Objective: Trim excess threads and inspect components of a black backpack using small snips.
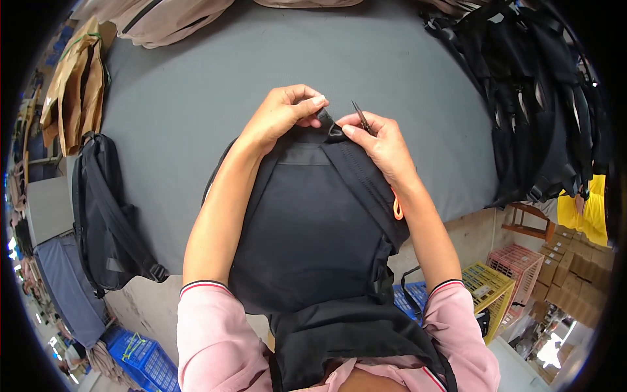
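A black backpack (300,222) lies in front of me, its flat panel facing up and its lower end toward my body. At its top edge is a short black webbing loop (328,123). My left hand (279,116) pinches one side of this loop between thumb and fingers. My right hand (385,145) is closed on the loop's other side, and also holds small dark thread snips (362,116) with the pointed tips upward. Beside my right wrist an orange loop (398,208) shows; what it is fixed to is hidden.
A grey-covered table (392,65) bears the work. Another black backpack (104,209) hangs over its left edge, near brown paper (75,85). Several black bags (529,98) are heaped right, beige bags (176,23) far. Yellow (486,287) and blue crates (140,356) stand below.
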A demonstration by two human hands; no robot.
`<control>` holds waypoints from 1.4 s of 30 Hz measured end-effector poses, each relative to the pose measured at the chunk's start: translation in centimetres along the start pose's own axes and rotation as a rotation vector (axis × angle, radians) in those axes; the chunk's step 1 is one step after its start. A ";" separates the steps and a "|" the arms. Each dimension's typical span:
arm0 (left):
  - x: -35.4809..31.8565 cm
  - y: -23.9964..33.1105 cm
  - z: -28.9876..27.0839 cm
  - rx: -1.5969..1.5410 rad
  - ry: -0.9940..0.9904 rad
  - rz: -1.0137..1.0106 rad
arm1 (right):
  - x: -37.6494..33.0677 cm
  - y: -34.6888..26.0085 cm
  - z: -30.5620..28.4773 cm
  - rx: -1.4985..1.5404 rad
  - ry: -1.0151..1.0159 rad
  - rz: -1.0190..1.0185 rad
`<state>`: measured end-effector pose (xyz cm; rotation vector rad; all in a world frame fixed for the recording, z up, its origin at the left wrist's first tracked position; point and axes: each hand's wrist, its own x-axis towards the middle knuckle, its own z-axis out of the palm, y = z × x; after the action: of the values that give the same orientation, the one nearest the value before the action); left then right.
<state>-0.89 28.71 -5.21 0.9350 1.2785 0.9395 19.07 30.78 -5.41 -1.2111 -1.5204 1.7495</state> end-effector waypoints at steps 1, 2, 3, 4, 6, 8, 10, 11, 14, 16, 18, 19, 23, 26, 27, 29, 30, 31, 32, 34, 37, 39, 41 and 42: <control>0.0 -0.1 -0.1 -0.003 0.001 -0.003 | 0.2 -0.2 0.1 -0.001 -0.002 0.004; 0.0 -0.2 -0.3 -0.006 0.000 0.002 | 0.5 -0.6 0.4 -0.100 0.022 -0.046; 0.1 -0.4 -0.4 -0.009 -0.004 0.008 | 0.9 -0.8 0.7 -0.198 0.050 -0.095; 0.1 -0.5 -0.4 -0.011 -0.006 0.006 | 1.2 -1.0 0.8 -0.199 0.051 -0.092; 0.2 -0.7 -0.5 -0.028 0.012 0.016 | 1.8 -1.4 1.2 -0.409 0.067 -0.237; 0.2 -0.9 -0.6 -0.045 0.011 0.029 | 2.0 -1.7 1.4 -0.496 0.072 -0.294; 0.3 -1.0 -0.6 -0.063 0.012 0.041 | 2.2 -1.7 1.6 -0.583 0.074 -0.350; 0.3 -0.9 -0.7 -0.063 0.012 0.047 | 2.2 -1.7 1.7 -0.608 0.085 -0.379; 0.2 -1.0 -0.8 -0.062 0.009 0.049 | 2.2 -1.9 1.9 -0.656 0.086 -0.421; 0.3 -1.1 -0.8 -0.061 0.003 0.047 | 2.2 -1.7 1.8 -0.681 0.080 -0.436; 0.3 -1.1 -0.8 -0.071 0.012 0.049 | 2.4 -1.2 1.8 -0.634 0.080 -0.464; 0.3 -1.1 -0.8 -0.073 0.013 0.048 | 2.3 -1.1 1.7 -0.634 0.079 -0.462; 0.4 -1.3 -1.1 -0.053 0.011 0.055 | 2.3 -1.2 2.0 -0.629 0.062 -0.433; 0.4 -1.4 -1.0 -0.063 0.009 0.068 | 2.3 -0.9 2.1 -0.687 0.080 -0.489; 0.4 -1.4 -0.9 -0.073 0.012 0.075 | 2.3 -0.8 2.1 -0.707 0.098 -0.507; 0.5 -1.2 -0.8 -0.074 0.009 0.070 | 2.4 0.0 2.0 -0.657 0.140 -0.473; 0.5 -1.2 -0.9 -0.073 0.008 0.062 | 2.4 0.2 2.0 -0.603 0.180 -0.440; 0.5 -1.2 -0.9 -0.073 0.005 0.064 | 2.5 0.3 1.9 -0.605 0.183 -0.440; 0.5 -1.3 -0.9 -0.083 -0.001 0.077 | 2.6 0.3 1.8 -0.464 0.174 -0.286; 0.6 -1.3 -1.0 -0.095 -0.010 0.089 | 2.6 0.4 1.4 -0.323 0.168 -0.132; 0.6 -1.3 -1.2 -0.055 -0.006 0.075 | 2.0 0.3 1.1 -0.004 0.152 -0.011; 0.7 -1.2 -1.1 -0.015 -0.015 0.051 | 1.7 0.0 1.1 -0.130 0.168 -0.047; 0.6 -0.9 -1.2 -0.001 -0.032 0.036 | 1.9 -0.1 1.3 -0.127 0.160 -0.085; 0.7 -0.7 -1.1 0.012 -0.049 0.025 | 2.0 -0.1 1.2 -0.126 0.154 -0.126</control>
<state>-1.95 29.13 -6.17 0.9799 1.2349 0.9234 17.06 31.91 -5.91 -1.2517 -1.5974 1.4642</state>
